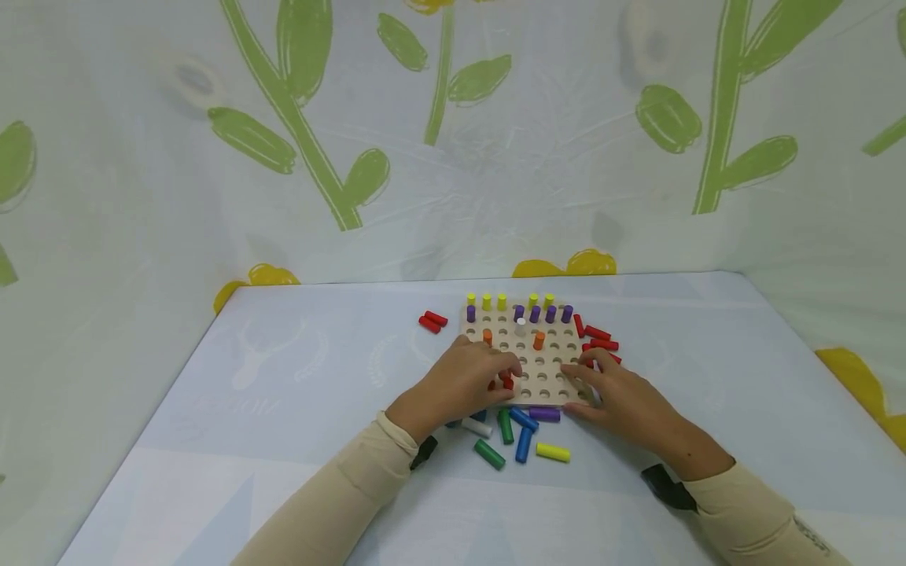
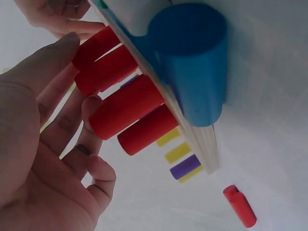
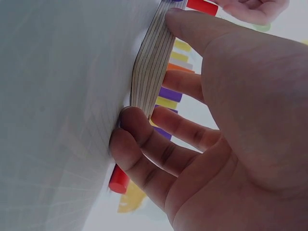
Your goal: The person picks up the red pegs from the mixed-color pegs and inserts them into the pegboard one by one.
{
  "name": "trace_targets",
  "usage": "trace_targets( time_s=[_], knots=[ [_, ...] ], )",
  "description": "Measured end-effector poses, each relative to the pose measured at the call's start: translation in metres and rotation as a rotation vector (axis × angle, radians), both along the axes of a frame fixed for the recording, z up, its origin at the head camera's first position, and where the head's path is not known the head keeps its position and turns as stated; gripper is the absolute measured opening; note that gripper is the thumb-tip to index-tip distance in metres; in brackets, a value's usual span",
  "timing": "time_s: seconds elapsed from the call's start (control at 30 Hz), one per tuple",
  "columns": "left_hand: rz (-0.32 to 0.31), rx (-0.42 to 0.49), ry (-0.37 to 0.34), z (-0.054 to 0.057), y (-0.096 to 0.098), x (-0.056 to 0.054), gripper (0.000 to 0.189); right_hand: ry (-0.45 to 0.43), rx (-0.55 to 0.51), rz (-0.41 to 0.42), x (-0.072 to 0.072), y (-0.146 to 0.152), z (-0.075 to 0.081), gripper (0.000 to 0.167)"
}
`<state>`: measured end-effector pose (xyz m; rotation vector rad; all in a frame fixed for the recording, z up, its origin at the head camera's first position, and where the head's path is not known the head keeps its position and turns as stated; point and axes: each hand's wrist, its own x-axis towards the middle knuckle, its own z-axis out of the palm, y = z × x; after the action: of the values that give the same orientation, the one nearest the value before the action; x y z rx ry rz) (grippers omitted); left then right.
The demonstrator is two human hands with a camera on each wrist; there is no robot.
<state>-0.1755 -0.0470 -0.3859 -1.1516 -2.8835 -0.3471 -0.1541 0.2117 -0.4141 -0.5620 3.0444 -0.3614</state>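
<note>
A wooden pegboard (image 1: 532,377) with rows of round holes lies on the table. Yellow pegs (image 1: 486,302) stand along its far row, with purple pegs (image 1: 535,314) just in front. Two orange pegs (image 1: 539,340) and a white peg (image 1: 521,326) stand nearer its middle. My left hand (image 1: 470,376) is over the near left part, thumb and fingers pinching a red peg (image 2: 97,47) in the board. Several other red pegs (image 2: 127,107) stand beside it in the left wrist view. My right hand (image 1: 626,397) grips the board's right near corner, thumb at the front edge.
Loose blue (image 1: 523,445), green (image 1: 490,454), purple (image 1: 544,414), white (image 1: 477,427) and yellow pegs (image 1: 553,452) lie before the board. Red ones (image 1: 598,333) lie at its right, two more (image 1: 433,321) at its left. A leaf-patterned cloth (image 1: 495,196) hangs behind the table.
</note>
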Motion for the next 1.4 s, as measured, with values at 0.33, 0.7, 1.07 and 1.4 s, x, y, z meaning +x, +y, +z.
trace_targets(
  time_s=[0.33,0.7,1.07,1.4],
  knots=[
    [0.087,0.048,0.024,0.009,-0.009,-0.009,0.027,-0.006,0.001,-0.011,0.000,0.001,0.001,0.065],
    [0.211,0.110,0.078,0.010,-0.030,-0.025,0.024,0.002,0.000,-0.003,0.000,0.001,0.001,0.065],
    [0.337,0.038,0.031,0.004,-0.045,-0.038,0.035,-0.014,0.004,-0.014,0.000,0.001,0.000,0.065],
    [0.406,0.007,-0.004,-0.002,-0.058,-0.046,0.043,-0.016,-0.004,-0.007,-0.001,0.002,-0.002,0.065]
  ],
)
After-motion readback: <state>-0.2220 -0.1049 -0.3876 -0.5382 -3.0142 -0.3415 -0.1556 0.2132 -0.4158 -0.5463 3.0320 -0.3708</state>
